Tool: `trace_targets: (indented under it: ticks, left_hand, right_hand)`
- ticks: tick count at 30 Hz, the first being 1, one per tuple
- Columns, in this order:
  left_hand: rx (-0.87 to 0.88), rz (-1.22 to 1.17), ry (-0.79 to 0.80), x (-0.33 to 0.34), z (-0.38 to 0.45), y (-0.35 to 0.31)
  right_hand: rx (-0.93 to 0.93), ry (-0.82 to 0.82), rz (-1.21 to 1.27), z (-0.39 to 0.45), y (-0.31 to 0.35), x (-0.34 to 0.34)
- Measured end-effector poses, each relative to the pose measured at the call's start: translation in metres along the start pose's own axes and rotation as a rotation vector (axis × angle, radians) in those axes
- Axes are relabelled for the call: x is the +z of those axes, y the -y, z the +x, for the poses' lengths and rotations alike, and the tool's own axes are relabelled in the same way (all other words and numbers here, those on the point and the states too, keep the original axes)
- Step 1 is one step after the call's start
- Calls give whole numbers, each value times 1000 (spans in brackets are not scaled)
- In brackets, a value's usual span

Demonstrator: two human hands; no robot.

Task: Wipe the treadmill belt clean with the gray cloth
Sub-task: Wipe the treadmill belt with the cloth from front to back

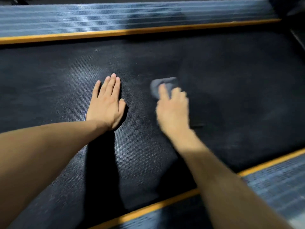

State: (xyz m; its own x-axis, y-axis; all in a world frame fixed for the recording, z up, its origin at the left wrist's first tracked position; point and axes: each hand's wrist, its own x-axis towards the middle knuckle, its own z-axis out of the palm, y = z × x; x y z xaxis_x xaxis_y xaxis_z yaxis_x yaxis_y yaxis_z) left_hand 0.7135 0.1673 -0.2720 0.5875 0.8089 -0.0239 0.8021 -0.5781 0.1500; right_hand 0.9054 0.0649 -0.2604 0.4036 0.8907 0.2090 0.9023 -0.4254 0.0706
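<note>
The black textured treadmill belt [231, 83] fills the middle of the view, with pale dusty patches around its centre. My left hand [106, 103] lies flat on the belt, fingers straight and together. To its right, my right hand [173, 109] holds the gray cloth [165, 85] against the belt; the cloth bunches out past my fingertips, and my index finger lies over it. The right hand and cloth are motion-blurred. Most of the cloth is hidden under my hand.
A ribbed gray side rail [132, 15] with an orange stripe [115, 33] runs along the far edge of the belt. A matching rail [277, 184] with an orange stripe [148, 207] borders the near edge at the lower right.
</note>
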Motion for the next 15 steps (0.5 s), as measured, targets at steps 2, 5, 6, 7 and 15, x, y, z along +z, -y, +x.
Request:
trace_targets:
  ticks: [2,5,6,7,15]
  left_hand:
    - [2,-2,1,-1,0,1]
    - [4,1,2,-1,1,1]
    - [2,-1,4,-1,1,1]
    - [1,-3,4,0,1,1]
    - [3,-8,-26,4,0,2]
  right_hand:
    - [-192,-24,97,-33,42,-7]
    - [-288,-1,129,-36,36,-13]
    - [-234,2,94,-31,19,-12]
    - [-141,15,51,-28,-4,-10]
    - [192,40,-54,-30,-65,-8]
